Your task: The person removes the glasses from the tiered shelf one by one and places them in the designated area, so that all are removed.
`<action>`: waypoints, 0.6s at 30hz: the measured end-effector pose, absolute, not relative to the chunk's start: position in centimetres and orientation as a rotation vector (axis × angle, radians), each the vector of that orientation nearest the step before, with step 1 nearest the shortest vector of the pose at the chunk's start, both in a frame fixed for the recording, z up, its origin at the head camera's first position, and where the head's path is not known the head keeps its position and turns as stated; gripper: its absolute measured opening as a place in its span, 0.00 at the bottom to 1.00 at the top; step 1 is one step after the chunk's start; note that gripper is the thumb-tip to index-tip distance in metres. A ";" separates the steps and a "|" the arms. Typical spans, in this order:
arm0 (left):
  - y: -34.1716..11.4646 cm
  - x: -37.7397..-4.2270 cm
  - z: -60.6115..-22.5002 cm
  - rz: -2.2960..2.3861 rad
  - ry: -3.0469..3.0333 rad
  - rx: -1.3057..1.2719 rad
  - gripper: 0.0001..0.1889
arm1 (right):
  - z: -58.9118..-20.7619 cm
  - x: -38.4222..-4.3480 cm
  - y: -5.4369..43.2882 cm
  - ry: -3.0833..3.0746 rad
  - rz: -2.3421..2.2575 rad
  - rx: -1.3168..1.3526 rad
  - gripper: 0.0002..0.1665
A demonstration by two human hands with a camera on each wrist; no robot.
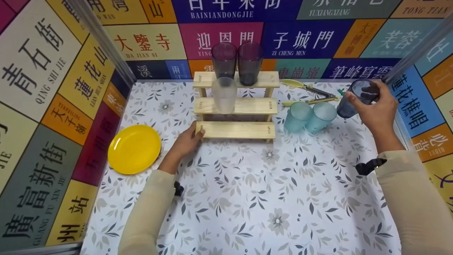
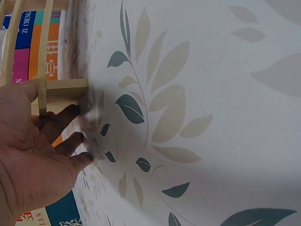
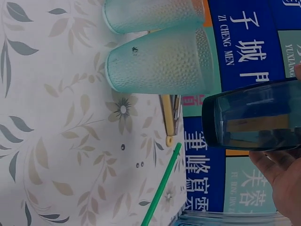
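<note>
My right hand (image 1: 380,104) grips a dark blue translucent cup (image 1: 348,102) near its rim, at the right side of the table. In the right wrist view the blue cup (image 3: 254,115) hangs above the tabletop, its thick base toward the teal cups. My left hand (image 1: 187,140) pinches the left end of the lowest step of a three-step wooden rack (image 1: 237,130), thumb on top and the other fingers below. Two purple cups (image 1: 224,58) stand on the rack's top step, and a frosted clear cup (image 1: 224,95) on the middle one.
Two teal textured cups (image 1: 299,117) stand side by side right of the rack. Behind them lie yellow-ended tongs (image 1: 311,90). A green straw (image 3: 162,183) lies near the right wall. At the left is a yellow plate (image 1: 134,149). Panels with lettering wall in the table.
</note>
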State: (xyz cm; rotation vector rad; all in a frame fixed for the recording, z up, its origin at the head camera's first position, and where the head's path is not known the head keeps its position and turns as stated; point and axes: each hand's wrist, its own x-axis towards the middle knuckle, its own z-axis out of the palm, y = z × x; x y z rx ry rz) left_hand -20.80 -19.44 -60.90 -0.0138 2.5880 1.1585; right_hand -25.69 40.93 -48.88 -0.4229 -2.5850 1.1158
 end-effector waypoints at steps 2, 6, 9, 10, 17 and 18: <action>-19.4 -20.8 -60.9 1.158 2.585 -0.023 0.43 | -49.4 -25.6 41.0 -2.581 1.115 -0.404 0.47; -19.4 -20.8 -61.0 1.167 2.567 -0.034 0.44 | -50.5 -25.6 41.1 -2.591 1.122 -0.389 0.49; -19.6 -20.8 -61.0 1.175 2.559 -0.029 0.45 | -51.3 -25.5 41.4 -2.602 1.113 -0.384 0.50; -19.6 -20.8 -61.1 1.178 2.560 -0.024 0.45 | -51.6 -25.5 41.4 -2.602 1.114 -0.377 0.50; -19.6 -20.9 -61.2 1.180 2.579 -0.013 0.44 | -53.4 -25.1 42.0 -2.666 1.155 -0.381 0.53; -19.6 -20.9 -61.2 1.181 2.579 -0.015 0.44 | -53.6 -25.0 42.2 -2.676 1.170 -0.389 0.54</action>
